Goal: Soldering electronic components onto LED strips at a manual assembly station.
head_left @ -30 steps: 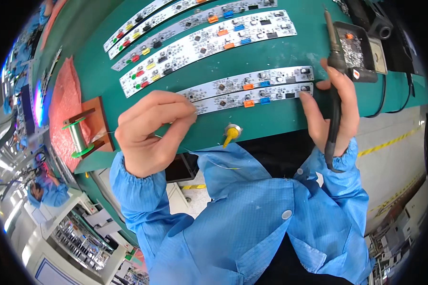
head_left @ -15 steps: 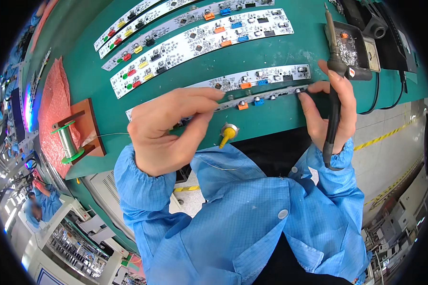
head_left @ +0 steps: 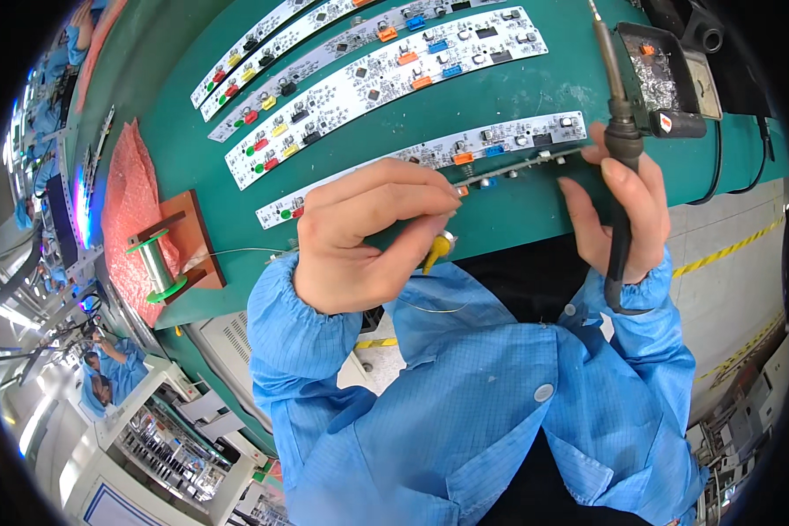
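Note:
My left hand [head_left: 373,235] pinches a narrow circuit board [head_left: 528,164] between thumb and fingertips. The board is turned nearly edge-on and slants up to the right, with orange, blue and white parts on its lower side. My right hand [head_left: 633,206] is wrapped round the handle of a soldering iron [head_left: 621,131], whose tip points up and away. Its forefinger is by the board's right end, while the thumb stands apart from it. Just behind lies another white board [head_left: 430,154] with coloured connectors. A small yellow part [head_left: 437,252] is partly covered by my left hand.
Several white circuit boards [head_left: 333,110] lie in rows farther back on the green mat [head_left: 368,140]. On the left are a solder spool [head_left: 156,267] on a brown stand and pink bubble wrap [head_left: 130,206]. A black tray [head_left: 653,74] of scraps sits back right.
The held board has tipped more edge-on, its right end rising. My right thumb has come away from it. My left hand has shifted right, and the whole view has moved a little.

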A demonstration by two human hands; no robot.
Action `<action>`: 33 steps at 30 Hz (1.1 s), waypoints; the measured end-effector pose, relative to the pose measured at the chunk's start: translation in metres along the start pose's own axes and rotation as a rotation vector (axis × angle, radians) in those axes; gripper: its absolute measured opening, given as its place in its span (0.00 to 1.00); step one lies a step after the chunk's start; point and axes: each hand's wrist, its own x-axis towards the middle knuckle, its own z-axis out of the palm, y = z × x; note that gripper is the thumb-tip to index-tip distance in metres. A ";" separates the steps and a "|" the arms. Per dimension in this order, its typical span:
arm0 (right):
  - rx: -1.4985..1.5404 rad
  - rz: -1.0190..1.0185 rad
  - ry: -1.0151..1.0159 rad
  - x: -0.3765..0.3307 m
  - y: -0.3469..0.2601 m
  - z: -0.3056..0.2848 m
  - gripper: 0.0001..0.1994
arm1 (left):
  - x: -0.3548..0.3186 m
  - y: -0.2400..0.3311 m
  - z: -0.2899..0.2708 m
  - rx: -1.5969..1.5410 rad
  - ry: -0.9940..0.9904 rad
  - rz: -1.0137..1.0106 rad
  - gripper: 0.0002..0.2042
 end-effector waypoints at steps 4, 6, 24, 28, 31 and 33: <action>0.019 -0.035 -0.001 0.001 0.000 0.000 0.35 | -0.002 0.000 -0.002 -0.045 -0.044 -0.020 0.10; 0.029 -0.037 0.000 0.002 0.001 0.001 0.35 | -0.002 -0.001 -0.003 -0.077 -0.070 -0.007 0.11; 0.184 -0.084 0.033 -0.007 0.007 -0.005 0.25 | 0.029 0.011 0.024 0.129 -0.103 0.070 0.12; 0.220 -0.089 0.054 -0.012 0.007 0.000 0.24 | 0.034 0.007 0.027 0.144 -0.110 0.133 0.12; 0.237 -0.080 0.051 -0.015 0.006 0.000 0.24 | 0.036 0.006 0.027 0.145 -0.137 0.127 0.12; 0.257 -0.061 0.043 -0.015 0.005 -0.001 0.24 | 0.036 0.007 0.027 0.142 -0.175 0.126 0.12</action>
